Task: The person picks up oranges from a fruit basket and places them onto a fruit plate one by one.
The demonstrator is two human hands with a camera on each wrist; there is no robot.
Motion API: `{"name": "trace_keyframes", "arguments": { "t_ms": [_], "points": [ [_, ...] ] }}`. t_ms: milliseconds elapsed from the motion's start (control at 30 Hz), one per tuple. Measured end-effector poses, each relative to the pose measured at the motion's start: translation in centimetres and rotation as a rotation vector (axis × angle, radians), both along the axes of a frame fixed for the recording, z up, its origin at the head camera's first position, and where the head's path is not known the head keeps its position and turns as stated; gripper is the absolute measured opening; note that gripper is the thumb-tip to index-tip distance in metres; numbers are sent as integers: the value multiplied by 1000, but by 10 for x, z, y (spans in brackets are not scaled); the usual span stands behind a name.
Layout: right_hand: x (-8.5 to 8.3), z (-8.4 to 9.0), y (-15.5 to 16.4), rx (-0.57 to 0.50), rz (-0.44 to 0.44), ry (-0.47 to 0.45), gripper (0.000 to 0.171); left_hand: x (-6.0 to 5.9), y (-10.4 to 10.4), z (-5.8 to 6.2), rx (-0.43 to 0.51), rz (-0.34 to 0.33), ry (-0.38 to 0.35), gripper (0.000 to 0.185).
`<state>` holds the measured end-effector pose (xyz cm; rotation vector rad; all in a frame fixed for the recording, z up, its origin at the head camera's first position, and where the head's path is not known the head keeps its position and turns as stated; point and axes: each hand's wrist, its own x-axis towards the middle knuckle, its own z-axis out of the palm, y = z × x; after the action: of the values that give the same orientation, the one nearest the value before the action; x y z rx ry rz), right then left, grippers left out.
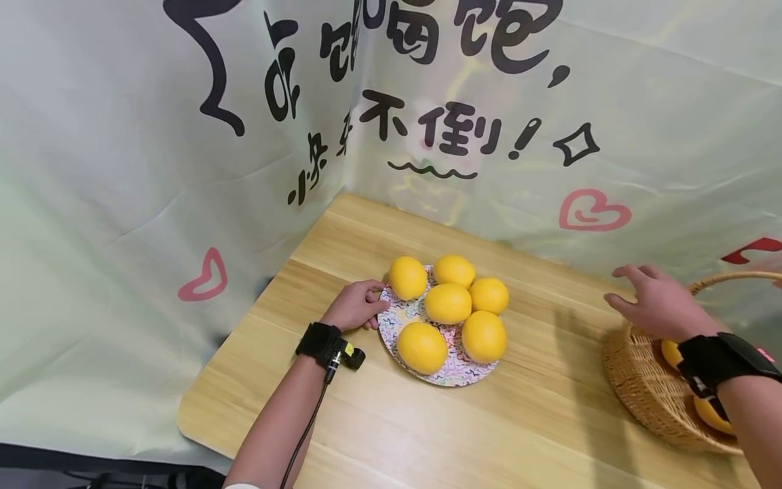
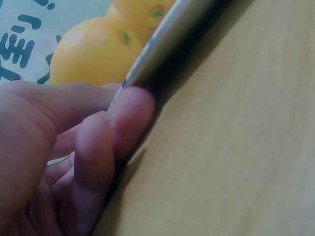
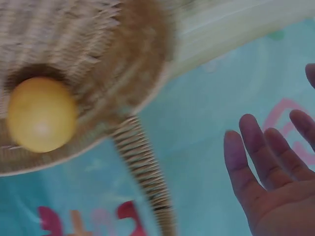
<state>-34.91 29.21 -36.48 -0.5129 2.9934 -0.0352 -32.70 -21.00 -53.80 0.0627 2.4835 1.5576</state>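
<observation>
My left hand (image 1: pixel 354 307) pinches the left rim of a round patterned plate (image 1: pixel 400 314), the thumb over the edge and fingers beneath it. In the left wrist view the plate's rim (image 2: pixel 142 59) stands a little above the wood. Several oranges (image 1: pixel 448 303) sit on the plate, one (image 2: pixel 93 54) close behind the thumb. My right hand (image 1: pixel 662 302) is raised over the far-left rim of a wicker basket (image 1: pixel 635 380), fingers spread and nothing in them. Inside the basket lie oranges (image 1: pixel 711 414), partly hidden by my wrist.
The basket's arched handle (image 3: pixel 145 172) rises on its far side. A light wooden table (image 1: pixel 379 435) carries plate and basket. A printed cloth (image 1: pixel 489 176) with black characters and pink hearts hangs along the table's back and left edges.
</observation>
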Motion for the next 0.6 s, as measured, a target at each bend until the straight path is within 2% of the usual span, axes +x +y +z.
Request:
{"name": "trace_keyframes", "arguments": {
  "t_ms": [133,233,367,467,600],
  "points": [
    [3,0,22,9,-63,-23,62,1,-3,2,-2,12,5,57],
    [2,-1,32,32,-108,-28,73,0,-7,2,0,23,4,58],
    [5,-4,41,64,-150,-45,79,-1,-10,1,0,28,1,58],
    [10,-10,52,78,-170,-73,76,-2,-10,0,4,27,-6,58],
    [16,-23,74,103,-214,-115,81,-2,-10,-1,15,19,-11,57]
  ]
}}
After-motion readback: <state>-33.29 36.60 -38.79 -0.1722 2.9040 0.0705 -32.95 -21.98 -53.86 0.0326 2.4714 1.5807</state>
